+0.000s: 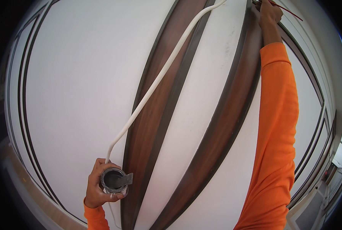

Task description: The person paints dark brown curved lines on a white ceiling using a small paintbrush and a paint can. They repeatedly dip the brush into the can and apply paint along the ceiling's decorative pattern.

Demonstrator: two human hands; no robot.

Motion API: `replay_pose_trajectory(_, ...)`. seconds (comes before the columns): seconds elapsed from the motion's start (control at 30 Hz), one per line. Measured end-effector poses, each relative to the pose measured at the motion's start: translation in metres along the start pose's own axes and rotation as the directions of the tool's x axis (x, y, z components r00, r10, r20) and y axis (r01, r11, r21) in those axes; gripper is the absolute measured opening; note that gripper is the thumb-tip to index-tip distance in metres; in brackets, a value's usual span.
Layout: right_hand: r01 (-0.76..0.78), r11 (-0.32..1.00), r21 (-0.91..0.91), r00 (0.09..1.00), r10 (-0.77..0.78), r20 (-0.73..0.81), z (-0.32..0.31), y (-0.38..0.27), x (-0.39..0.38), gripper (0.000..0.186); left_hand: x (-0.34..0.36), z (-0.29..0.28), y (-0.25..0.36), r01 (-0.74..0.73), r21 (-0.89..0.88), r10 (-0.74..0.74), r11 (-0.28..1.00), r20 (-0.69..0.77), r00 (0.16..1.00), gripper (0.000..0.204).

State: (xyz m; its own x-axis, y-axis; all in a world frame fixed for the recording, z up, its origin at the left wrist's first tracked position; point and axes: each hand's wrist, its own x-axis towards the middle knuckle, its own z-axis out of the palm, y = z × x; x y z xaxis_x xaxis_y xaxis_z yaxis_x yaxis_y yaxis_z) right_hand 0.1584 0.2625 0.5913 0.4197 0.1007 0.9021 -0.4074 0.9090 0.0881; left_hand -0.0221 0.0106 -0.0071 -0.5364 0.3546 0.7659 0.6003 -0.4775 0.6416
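My left hand [95, 188], low in the view, is wrapped round a small open cup [104, 184] of dark grey paint. A flat grey tab [127, 180] sticks out over the cup's right rim. Up at the top right, my right hand [270, 14] is closed on a thin paintbrush [292, 13] with a red handle; its bristle end is hidden by the hand and the picture's edge. That hand is against the upper part of a dark brown wooden strip [232, 103] with blackish edges, on a white wall panel [82, 88].
A white tube or cable [155, 82] slants across the view from behind the left hand to the top. Beneath it runs a second brown strip [159, 99] with dark edges. Dark-lined frames [25, 99] border the panels. The floor [36, 209] shows lower left.
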Motion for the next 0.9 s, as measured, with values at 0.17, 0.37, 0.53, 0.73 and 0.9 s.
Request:
replay_pose_trajectory(0.17,-0.034,0.979,-0.201,0.999,0.026,-0.041,0.009,0.009,0.008,0.025,-0.003,0.001,0.002,0.019,-0.025,-0.020,1.000,-0.034,0.999,0.074)
replay_pose_trajectory(0.37,-0.012,0.952,-0.305,0.996,-0.017,-0.092,0.010,0.016,0.018,0.027,-0.004,0.000,-0.004,0.013,-0.035,-0.014,0.999,-0.011,1.000,0.076)
replay_pose_trajectory(0.53,-0.018,0.928,-0.372,0.995,-0.021,-0.100,0.015,0.022,0.022,0.027,-0.006,0.000,-0.002,0.006,-0.026,-0.007,1.000,-0.007,1.000,0.076)
replay_pose_trajectory(0.73,0.012,0.872,-0.489,0.982,-0.103,-0.161,0.010,0.044,0.042,0.036,-0.008,-0.002,0.001,0.001,-0.005,-0.001,1.000,0.018,1.000,0.076)
replay_pose_trajectory(0.9,0.050,0.872,-0.487,0.987,-0.118,-0.110,0.001,0.054,0.064,0.039,-0.008,0.000,-0.002,-0.011,-0.025,0.012,1.000,0.037,0.999,0.076)
